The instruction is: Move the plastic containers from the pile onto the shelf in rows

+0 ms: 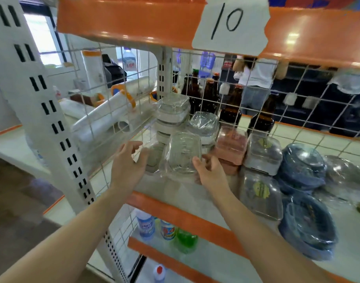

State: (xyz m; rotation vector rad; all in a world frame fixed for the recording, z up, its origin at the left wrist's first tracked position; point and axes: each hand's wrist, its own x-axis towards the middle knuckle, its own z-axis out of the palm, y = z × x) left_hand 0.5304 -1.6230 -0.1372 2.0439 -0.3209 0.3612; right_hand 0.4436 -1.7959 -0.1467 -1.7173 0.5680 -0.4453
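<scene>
A clear square plastic container (184,153) wrapped in film stands tilted on the white shelf (195,199), near its left end. My left hand (127,162) touches its left side with curled fingers, and my right hand (210,172) grips its right edge. Behind it rise a stack of clear containers (173,111) and another clear one (204,123). To the right sit pink containers (232,146), clear boxes with yellow labels (263,154), and blue round containers (303,166).
Brown glass bottles (230,111) stand behind the wire grid at the back. An orange upper shelf carries a paper sign (230,23) reading 10. Bottles (146,225) stand on the lower shelf. A person (256,78) stands beyond the grid. Plastic rolls (105,117) lie to the left.
</scene>
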